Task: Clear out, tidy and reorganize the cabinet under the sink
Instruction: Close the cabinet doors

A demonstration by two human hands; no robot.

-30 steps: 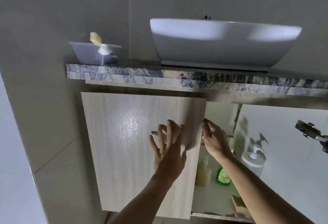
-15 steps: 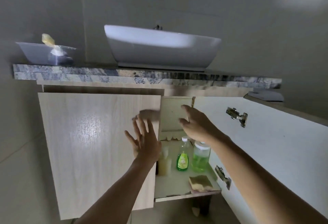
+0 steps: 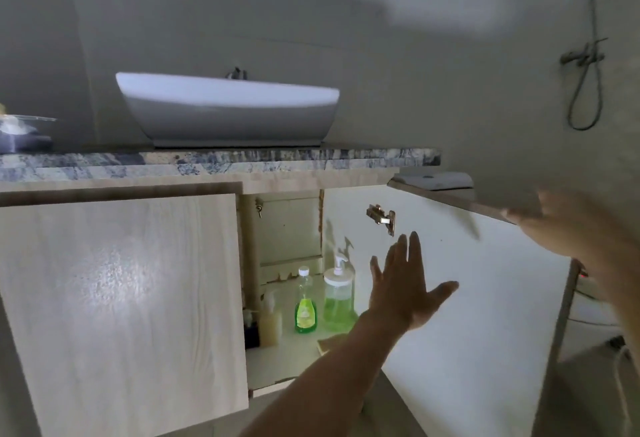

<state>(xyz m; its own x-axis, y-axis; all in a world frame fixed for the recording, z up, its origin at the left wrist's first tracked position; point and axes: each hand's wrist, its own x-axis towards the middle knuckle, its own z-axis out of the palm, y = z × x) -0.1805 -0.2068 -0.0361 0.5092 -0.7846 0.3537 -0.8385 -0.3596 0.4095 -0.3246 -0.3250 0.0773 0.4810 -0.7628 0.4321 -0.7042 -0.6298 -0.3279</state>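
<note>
The right cabinet door stands swung wide, likely to give reach into the cabinet under the sink at six o'clock below the basin. The right hand, blurred, rests flat-fingered at the door's top edge, gripping nothing. The left hand hovers spread and empty at three o'clock of the green dish-soap bottle and pump dispenser.
</note>
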